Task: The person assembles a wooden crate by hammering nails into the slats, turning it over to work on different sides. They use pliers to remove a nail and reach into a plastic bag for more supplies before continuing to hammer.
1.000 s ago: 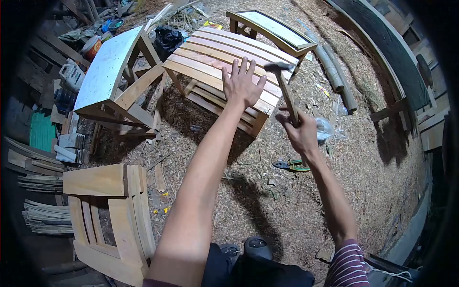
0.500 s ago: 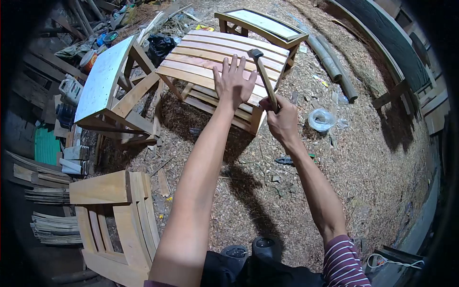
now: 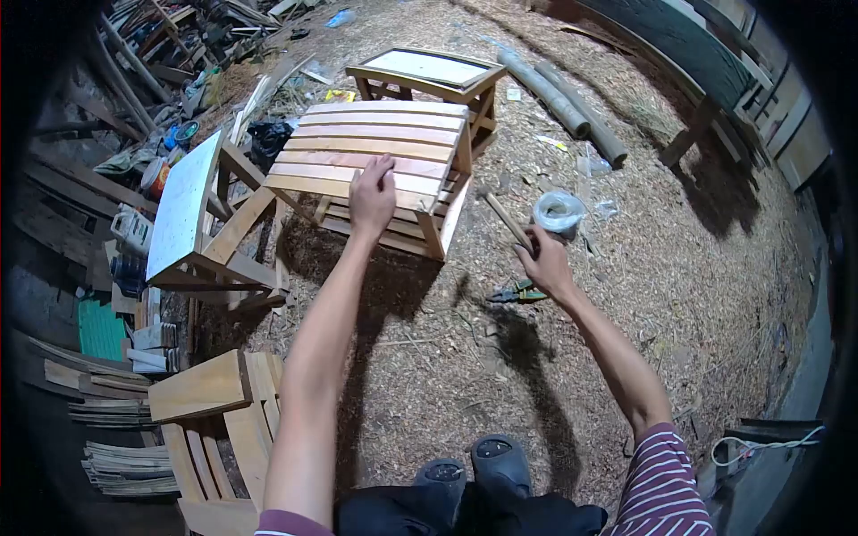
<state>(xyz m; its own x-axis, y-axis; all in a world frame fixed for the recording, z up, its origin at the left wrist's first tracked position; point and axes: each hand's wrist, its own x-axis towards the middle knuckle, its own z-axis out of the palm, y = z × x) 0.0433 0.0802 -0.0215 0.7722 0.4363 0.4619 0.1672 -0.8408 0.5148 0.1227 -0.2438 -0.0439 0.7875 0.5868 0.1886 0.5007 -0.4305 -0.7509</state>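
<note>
My right hand grips a hammer by its wooden handle, above the floor to the right of a slatted wooden table. The hammer's head points away from me, towards the upper left. My left hand is at the table's front edge, its fingers drawn together and curled over the front slats. Whether something small is between those fingers is hidden. Below the hammer, pliers lie on the floor.
A white-topped table stands behind, and another white-topped piece leans at left. A slatted wooden frame sits at lower left. A coil of clear tubing and long pipes lie on the shavings-covered floor.
My left hand has gone from spread flat on the slats to curled at the front edge. The hammer has been lowered away from the table, to the right. The view has shifted.
</note>
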